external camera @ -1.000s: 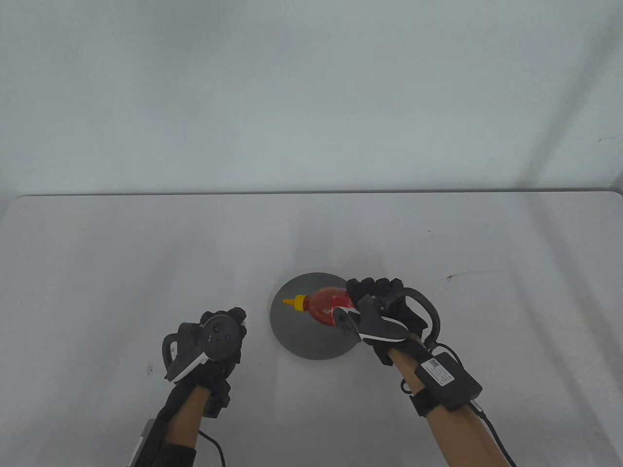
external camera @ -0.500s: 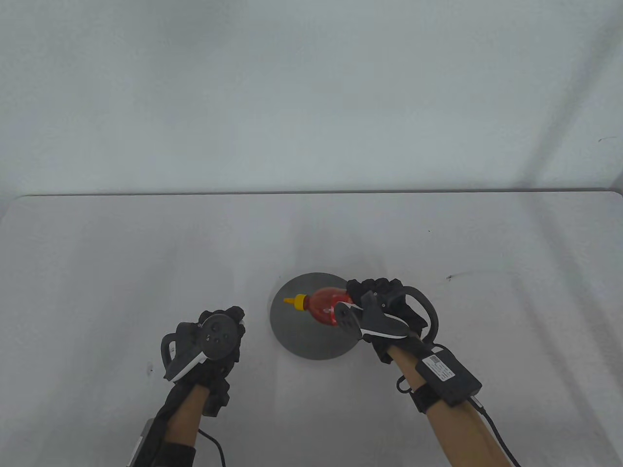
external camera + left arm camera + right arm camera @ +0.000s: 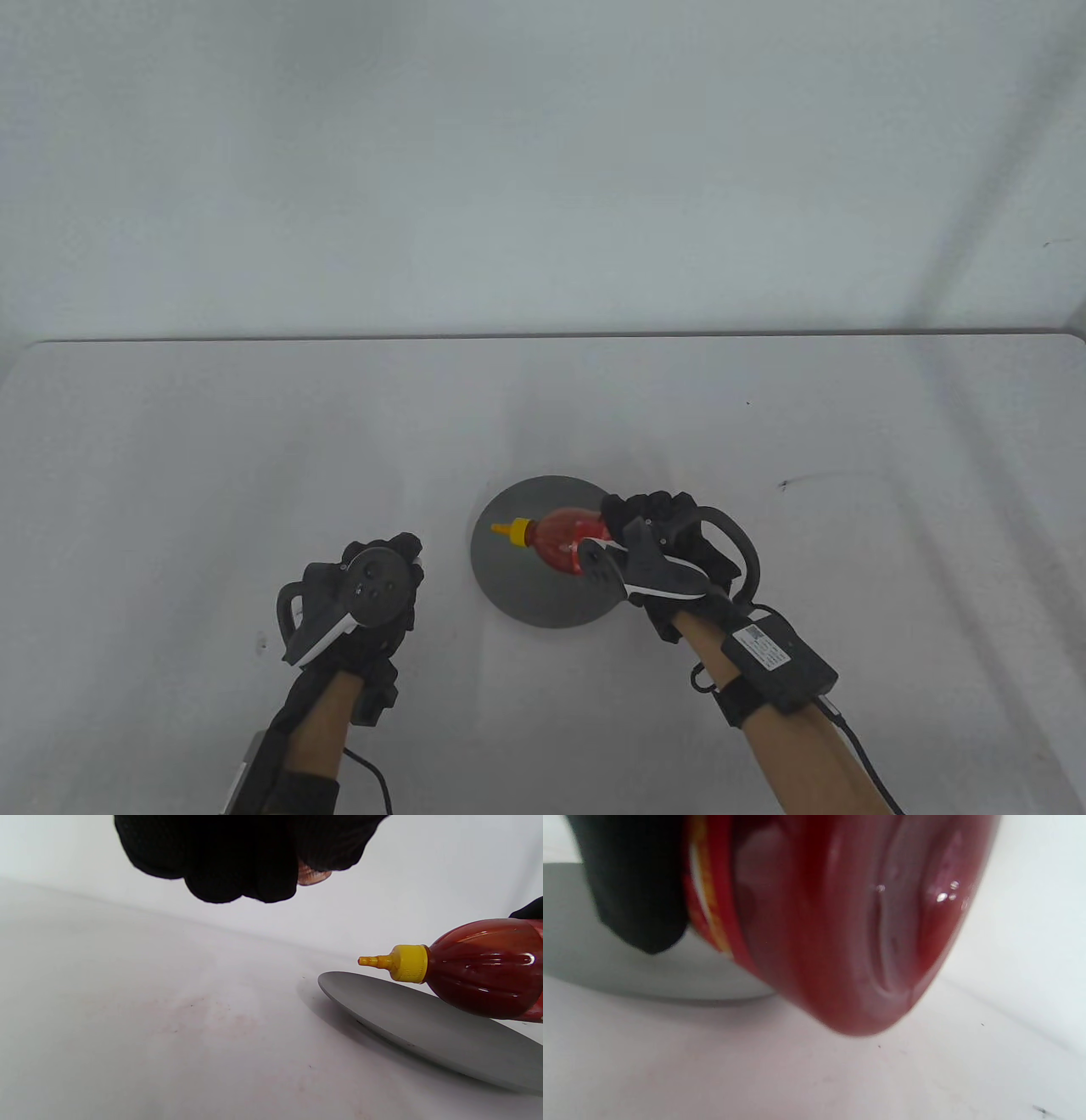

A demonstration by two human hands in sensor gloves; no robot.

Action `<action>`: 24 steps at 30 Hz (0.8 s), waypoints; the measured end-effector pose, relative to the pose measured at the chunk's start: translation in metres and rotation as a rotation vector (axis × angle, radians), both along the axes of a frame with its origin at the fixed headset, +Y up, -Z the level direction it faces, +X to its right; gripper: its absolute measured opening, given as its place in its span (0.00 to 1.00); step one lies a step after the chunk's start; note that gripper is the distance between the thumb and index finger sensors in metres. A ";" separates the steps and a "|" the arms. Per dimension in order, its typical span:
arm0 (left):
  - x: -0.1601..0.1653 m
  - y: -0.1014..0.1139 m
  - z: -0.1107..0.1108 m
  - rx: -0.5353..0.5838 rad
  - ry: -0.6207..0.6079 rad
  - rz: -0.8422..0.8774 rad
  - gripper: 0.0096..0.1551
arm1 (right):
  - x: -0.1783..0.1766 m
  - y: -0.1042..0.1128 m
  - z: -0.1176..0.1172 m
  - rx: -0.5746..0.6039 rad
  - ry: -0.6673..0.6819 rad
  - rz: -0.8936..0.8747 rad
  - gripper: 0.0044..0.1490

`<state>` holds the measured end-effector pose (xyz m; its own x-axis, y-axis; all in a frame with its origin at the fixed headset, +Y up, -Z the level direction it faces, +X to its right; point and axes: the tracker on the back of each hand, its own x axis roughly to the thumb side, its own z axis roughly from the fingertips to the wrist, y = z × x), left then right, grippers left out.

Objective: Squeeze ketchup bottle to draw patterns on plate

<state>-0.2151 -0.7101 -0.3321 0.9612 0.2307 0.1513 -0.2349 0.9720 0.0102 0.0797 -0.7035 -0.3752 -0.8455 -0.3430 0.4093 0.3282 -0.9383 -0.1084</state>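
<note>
A red ketchup bottle (image 3: 556,536) with a yellow nozzle cap (image 3: 512,531) hangs nearly level over a round grey plate (image 3: 526,590), nozzle pointing left. My right hand (image 3: 646,509) grips the bottle's body from the right. No ketchup shows on the plate. My left hand (image 3: 392,550) rests on the table left of the plate, fingers curled, holding nothing. The left wrist view shows the curled fingers (image 3: 237,866), the bottle (image 3: 479,967) and the plate's rim (image 3: 424,1022). The right wrist view shows the bottle's base (image 3: 840,921) close up beside a gloved finger (image 3: 636,878).
The white table (image 3: 170,467) runs to a far edge against a pale wall. A small dark mark (image 3: 785,484) lies to the right of the plate. Cables trail from both wrists at the near edge.
The right hand and bottle have shifted slightly left and toward the near edge over the plate. The left hand has drifted a little nearer too.
</note>
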 end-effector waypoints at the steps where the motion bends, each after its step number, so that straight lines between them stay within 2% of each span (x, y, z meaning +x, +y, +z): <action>1: 0.000 0.000 0.000 0.003 0.000 0.000 0.27 | 0.000 0.000 0.001 0.010 0.016 -0.008 0.64; 7: -0.001 0.001 -0.001 0.011 0.001 0.000 0.27 | 0.002 0.001 0.006 0.004 0.011 0.001 0.64; 24: -0.004 0.002 0.001 0.024 0.016 0.006 0.27 | 0.019 -0.004 0.041 -0.034 0.044 0.008 0.64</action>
